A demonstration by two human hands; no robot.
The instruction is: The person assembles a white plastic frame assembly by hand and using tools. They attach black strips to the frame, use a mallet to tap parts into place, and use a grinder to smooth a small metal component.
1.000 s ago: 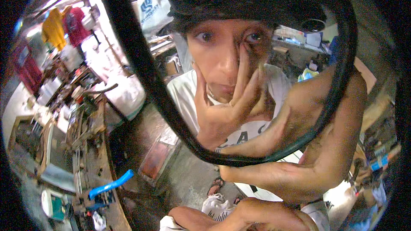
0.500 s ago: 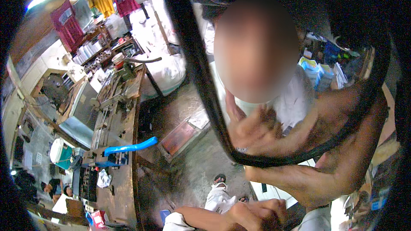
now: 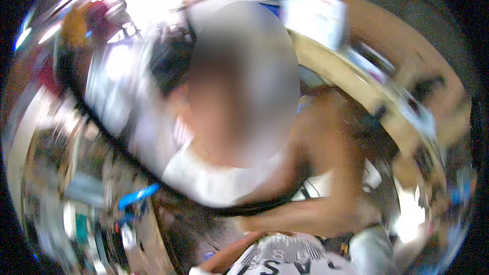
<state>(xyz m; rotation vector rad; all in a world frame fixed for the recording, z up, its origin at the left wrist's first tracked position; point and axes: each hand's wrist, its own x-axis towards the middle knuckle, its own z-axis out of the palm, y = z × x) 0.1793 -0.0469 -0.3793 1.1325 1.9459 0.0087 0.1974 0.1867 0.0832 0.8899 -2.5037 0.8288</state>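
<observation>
Close in front stands a person in a white top [image 3: 224, 186], blurred by motion. A thick black band [image 3: 122, 147] curves across this person in a wide loop. Below the loop, a bare forearm [image 3: 300, 216] crosses from the right; its hand is smeared, and whose arm it is I cannot tell. At the lower edge another bare forearm [image 3: 226, 255] slants up beside a white shirt [image 3: 290, 255] with dark print. Its hand is lost behind the shirt. Neither my left hand nor my right hand shows its fingers, and nothing held can be made out.
At the left is a wooden workbench [image 3: 155, 237] with a blue curved bar [image 3: 138, 196]. A bright white panel [image 3: 313, 18] stands by a pale curved ledge [image 3: 331, 53]. A yellow garment [image 3: 75, 26] hangs at the upper left.
The view has swung, bringing the pale ledge and white panel in. The person and black band now sit further left. The closed hand at the lower edge has gone from sight; a printed shirt shows there.
</observation>
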